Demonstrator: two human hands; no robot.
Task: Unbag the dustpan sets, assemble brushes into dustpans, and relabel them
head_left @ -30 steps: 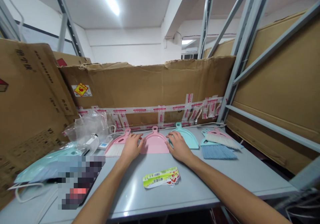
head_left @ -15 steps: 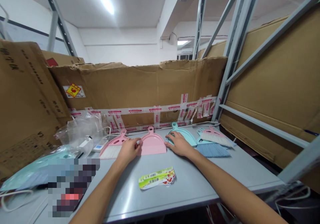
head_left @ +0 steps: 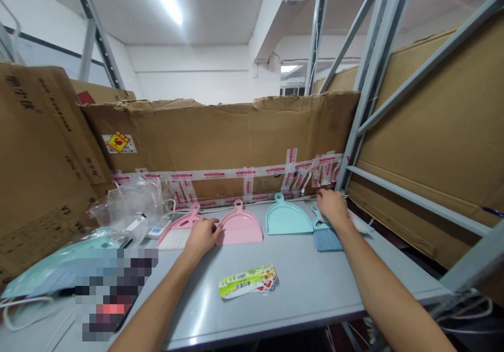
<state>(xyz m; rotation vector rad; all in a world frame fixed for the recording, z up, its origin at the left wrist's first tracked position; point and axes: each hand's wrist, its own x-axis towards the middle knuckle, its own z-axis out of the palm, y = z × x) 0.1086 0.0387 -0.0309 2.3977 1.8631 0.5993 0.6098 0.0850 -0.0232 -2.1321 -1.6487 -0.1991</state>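
My left hand (head_left: 202, 235) rests at the left edge of a pink dustpan (head_left: 241, 228), thumb and fingers slightly bent and apart, with nothing visible in them. Just left of that hand lies a pink brush (head_left: 176, 238) with white bristles, its handle pointing to the back. My right hand (head_left: 331, 206) is over the brushes at the right, fingers bent down; what they touch is hidden. Beneath it are a blue-bristled brush (head_left: 327, 240) and a mostly covered pink brush with white bristles (head_left: 362, 225). A mint-green dustpan (head_left: 289, 221) lies left of my right hand.
A green printed card label (head_left: 248, 280) lies at the front of the grey table (head_left: 299, 284). Clear plastic bags (head_left: 136, 205) and a bagged green set (head_left: 74, 260) are on the left. Cardboard (head_left: 220, 137) walls the back; a metal rack post (head_left: 366, 105) stands at right.
My right hand has left the mint-green dustpan and moved right to the brushes. That dustpan now lies fully in view, and the blue-bristled brush has turned slightly. My left hand has barely moved.
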